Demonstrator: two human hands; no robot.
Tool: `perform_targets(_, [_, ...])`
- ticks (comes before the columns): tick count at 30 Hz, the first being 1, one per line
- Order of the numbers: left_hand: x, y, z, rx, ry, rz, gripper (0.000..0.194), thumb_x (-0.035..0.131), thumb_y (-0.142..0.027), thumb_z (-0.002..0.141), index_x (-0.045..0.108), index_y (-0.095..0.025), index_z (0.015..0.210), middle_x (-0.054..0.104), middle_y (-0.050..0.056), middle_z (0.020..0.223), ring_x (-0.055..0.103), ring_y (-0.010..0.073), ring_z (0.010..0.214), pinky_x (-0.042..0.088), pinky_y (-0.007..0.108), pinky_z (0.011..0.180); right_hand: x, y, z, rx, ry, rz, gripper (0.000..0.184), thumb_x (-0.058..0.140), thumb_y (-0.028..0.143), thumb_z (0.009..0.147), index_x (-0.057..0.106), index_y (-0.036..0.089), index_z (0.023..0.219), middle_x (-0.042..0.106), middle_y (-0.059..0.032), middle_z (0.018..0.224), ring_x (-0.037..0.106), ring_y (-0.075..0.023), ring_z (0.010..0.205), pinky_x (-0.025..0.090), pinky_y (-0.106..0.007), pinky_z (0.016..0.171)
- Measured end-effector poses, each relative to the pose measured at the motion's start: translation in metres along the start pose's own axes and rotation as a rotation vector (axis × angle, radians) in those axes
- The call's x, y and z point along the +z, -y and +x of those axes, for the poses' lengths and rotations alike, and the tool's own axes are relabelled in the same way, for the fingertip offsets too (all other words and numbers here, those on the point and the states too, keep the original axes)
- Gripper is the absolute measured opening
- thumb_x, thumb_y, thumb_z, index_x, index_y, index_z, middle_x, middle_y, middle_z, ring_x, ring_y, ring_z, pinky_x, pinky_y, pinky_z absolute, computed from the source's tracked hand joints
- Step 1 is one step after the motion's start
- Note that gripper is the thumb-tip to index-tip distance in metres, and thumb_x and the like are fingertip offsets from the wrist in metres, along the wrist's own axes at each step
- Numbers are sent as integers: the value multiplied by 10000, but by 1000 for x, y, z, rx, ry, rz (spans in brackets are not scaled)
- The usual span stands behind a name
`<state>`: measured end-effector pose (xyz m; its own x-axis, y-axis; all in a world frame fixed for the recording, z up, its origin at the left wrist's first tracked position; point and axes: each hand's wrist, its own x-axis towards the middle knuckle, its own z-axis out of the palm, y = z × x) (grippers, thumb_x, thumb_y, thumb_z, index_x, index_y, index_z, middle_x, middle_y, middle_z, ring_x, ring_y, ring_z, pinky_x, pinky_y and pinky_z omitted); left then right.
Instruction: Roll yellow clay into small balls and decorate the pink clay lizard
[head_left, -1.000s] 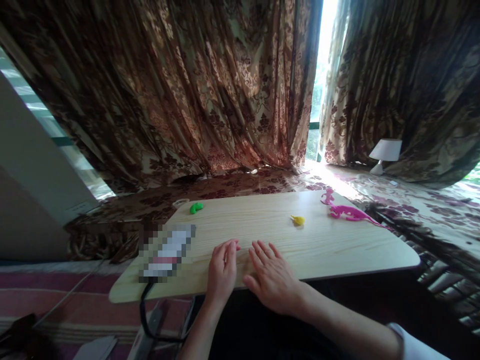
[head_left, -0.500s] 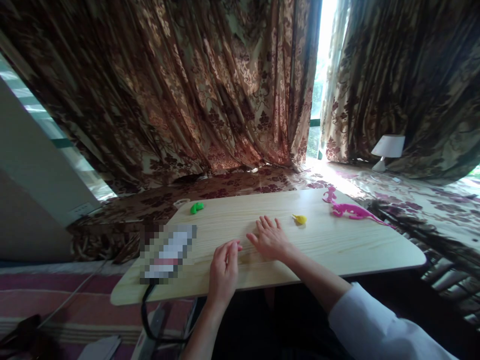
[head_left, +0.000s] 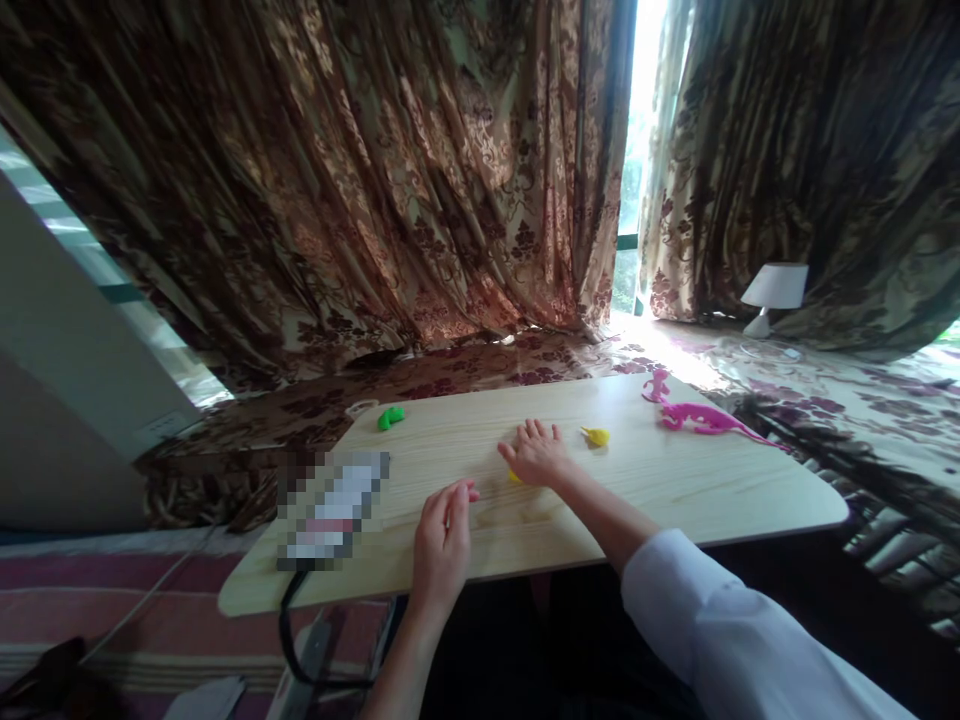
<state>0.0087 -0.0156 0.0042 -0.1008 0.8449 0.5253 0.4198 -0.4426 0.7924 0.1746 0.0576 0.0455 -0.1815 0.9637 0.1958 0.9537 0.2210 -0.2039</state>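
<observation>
My right hand lies palm down on the pale wooden table, fingers stretched and spread. A bit of a soft-looking yellow piece shows at the edge of its palm; the hand covers the rest. Just right of the fingers is a small yellow lump with a thin pointed tip. Near the front edge of the table rests my left hand, thumb up, its fingers curled loosely together and no object visible in them.
A green piece lies at the far left of the tabletop. Bright pink shapes, one a long-tailed figure, lie at the far right. A blurred-out device with a black cable sits on the left. A white lamp stands beyond.
My right hand has shifted slightly forward, and part of a yellow piece now shows under its palm. My left hand has barely moved.
</observation>
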Motion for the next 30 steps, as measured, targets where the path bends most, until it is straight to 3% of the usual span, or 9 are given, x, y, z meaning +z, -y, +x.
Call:
perform_targets(3, [0, 1, 0, -15, 3, -13, 251, 420, -330, 885, 613, -192, 967, 661, 55, 918, 584, 205, 960, 413, 332, 904, 0, 3, -7, -5, 5, 5, 665, 206, 505, 913, 361, 18, 1338, 309, -245, 1402, 234, -324, 1320, 158, -549, 1029])
perform_targets(7, [-1, 0, -1, -34, 3, -43, 253, 422, -336, 883, 616, -191, 961, 653, 59, 951, 576, 201, 980, 407, 327, 916, 4, 28, -81, -149, 4, 5, 644, 277, 504, 899, 295, 86, 1388, 278, -161, 1441, 110, -243, 1363, 36, -455, 1091])
perform_targets(9, [-3, -4, -1, -38, 12, -60, 256, 419, -337, 885, 615, -189, 960, 648, 64, 979, 573, 199, 992, 407, 328, 921, 2, 33, -113, -288, 19, 54, 646, 381, 446, 867, 268, 102, 1402, 223, -133, 1466, 90, -231, 1366, 48, -423, 1104])
perform_targets(11, [-5, -10, -2, -36, 38, -76, 254, 423, -332, 886, 612, -192, 977, 643, 67, 1023, 570, 197, 1014, 411, 332, 924, -2, 31, -129, -356, 41, 138, 698, 476, 324, 801, 229, 99, 1413, 198, -121, 1475, 113, -225, 1363, 90, -409, 1110])
perform_targets(14, [-6, -18, -8, -24, 109, -93, 256, 470, -309, 863, 595, -204, 1061, 632, 67, 1090, 571, 201, 1034, 438, 341, 906, -9, 17, -124, -356, 77, 297, 770, 480, 142, 703, 199, 82, 1417, 229, -126, 1466, 190, -196, 1348, 206, -370, 1094])
perform_targets(18, [0, -19, -17, -10, 301, -82, 425, 559, -229, 795, 513, -229, 1218, 607, 72, 1154, 569, 205, 1045, 437, 376, 933, -10, 1, -108, -338, 18, 484, 768, 473, 85, 691, 215, 123, 1414, 298, -124, 1441, 277, -198, 1317, 287, -370, 1062])
perform_targets(24, [3, -29, -18, 57, 439, -23, 359, 542, -147, 766, 604, -231, 1110, 622, 74, 1099, 554, 218, 1054, 403, 399, 972, -6, -2, -108, -348, -12, 555, 782, 513, 35, 657, 286, 179, 1392, 376, -110, 1398, 373, -218, 1263, 320, -357, 1042])
perform_targets(30, [2, -44, -19, 65, 488, -7, 353, 590, -157, 738, 623, -242, 1079, 632, 63, 1089, 551, 219, 1046, 389, 383, 975, -15, 2, -110, -357, 27, 548, 791, 475, 6, 624, 323, 193, 1378, 422, -92, 1363, 419, -210, 1223, 339, -334, 1025])
